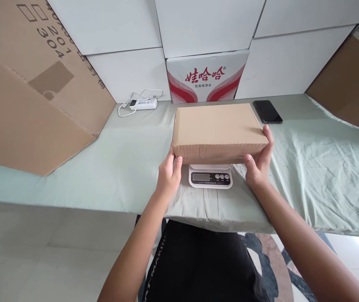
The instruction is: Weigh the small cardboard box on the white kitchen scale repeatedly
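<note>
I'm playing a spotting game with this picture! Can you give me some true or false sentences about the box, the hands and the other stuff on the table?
1. Both hands hold the brown cardboard box. True: the left hand is at its left corner, the right hand at its right corner.
2. The box is over a small white scale. True.
3. The scale's screen shows a big number. False: no number can be read on it.
4. A black phone lies on top of the box. False: it lies on the green cloth, behind and to the right.
5. A white power strip sits at the back left. True.
</note>
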`<move>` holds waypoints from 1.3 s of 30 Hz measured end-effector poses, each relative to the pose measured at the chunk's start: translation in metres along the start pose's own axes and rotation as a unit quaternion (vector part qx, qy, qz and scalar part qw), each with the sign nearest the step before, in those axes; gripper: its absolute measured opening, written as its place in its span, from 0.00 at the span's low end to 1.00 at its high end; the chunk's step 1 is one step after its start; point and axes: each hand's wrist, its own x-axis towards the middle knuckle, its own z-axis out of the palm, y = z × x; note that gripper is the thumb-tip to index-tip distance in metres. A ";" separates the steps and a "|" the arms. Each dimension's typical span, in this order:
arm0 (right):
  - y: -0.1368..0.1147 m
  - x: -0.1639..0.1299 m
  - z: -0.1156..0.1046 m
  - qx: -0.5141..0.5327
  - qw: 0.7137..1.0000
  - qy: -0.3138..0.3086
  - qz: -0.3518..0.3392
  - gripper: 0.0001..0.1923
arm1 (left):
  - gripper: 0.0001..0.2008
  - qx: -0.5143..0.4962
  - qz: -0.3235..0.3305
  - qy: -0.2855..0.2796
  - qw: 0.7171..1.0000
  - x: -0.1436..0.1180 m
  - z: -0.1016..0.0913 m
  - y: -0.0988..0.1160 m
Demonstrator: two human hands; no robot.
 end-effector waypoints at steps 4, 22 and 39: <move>-0.007 0.001 -0.001 -0.004 1.000 -0.001 0.024 0.63 | 0.30 -0.033 -0.032 0.006 0.999 0.000 0.001 -0.001; -0.002 0.001 -0.001 -0.027 0.999 0.016 -0.025 0.58 | 0.34 -0.044 -0.041 -0.007 0.998 0.002 -0.001 0.000; -0.003 0.003 0.000 -0.004 0.999 0.012 -0.049 0.49 | 0.35 -0.052 -0.036 -0.012 0.998 0.002 -0.002 -0.001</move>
